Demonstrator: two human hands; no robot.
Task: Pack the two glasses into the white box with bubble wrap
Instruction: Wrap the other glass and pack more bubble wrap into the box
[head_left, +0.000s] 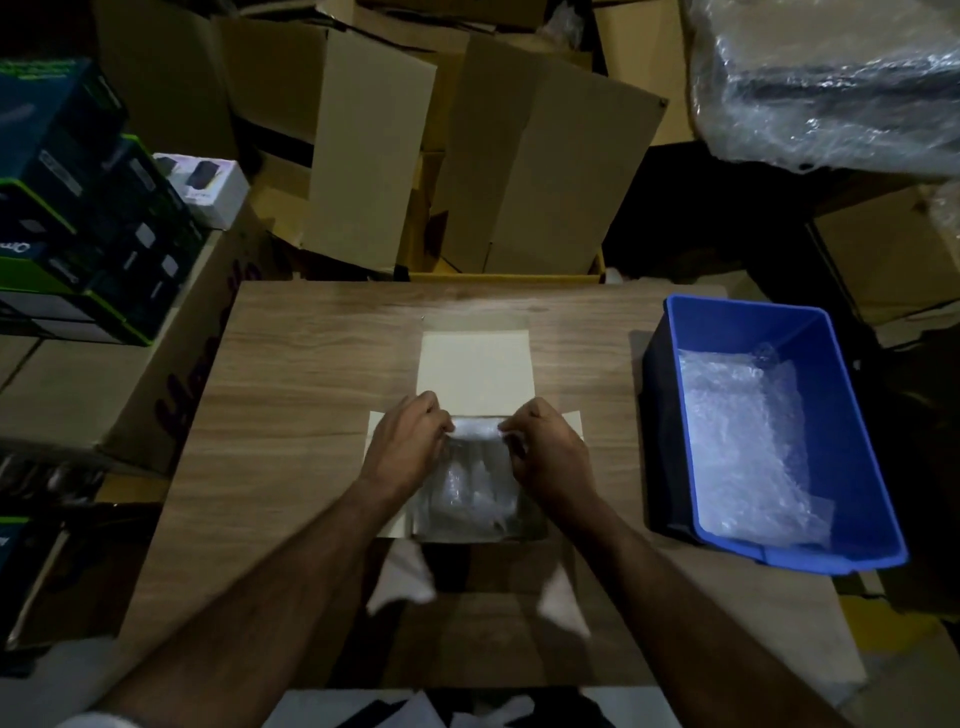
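Biggest risk here, probably, is the bubble wrap (475, 467) bunching or slipping as it gets tucked, leaving the glasses bare against each other or the wall of the white box (475, 374) on the bench (311, 364). The glasses seem to be under the wrap, too dim to tell. Both the left hand (408, 441) and right hand (545, 449) have fingers curled tight, pinching the wrap's far edge over the open box.
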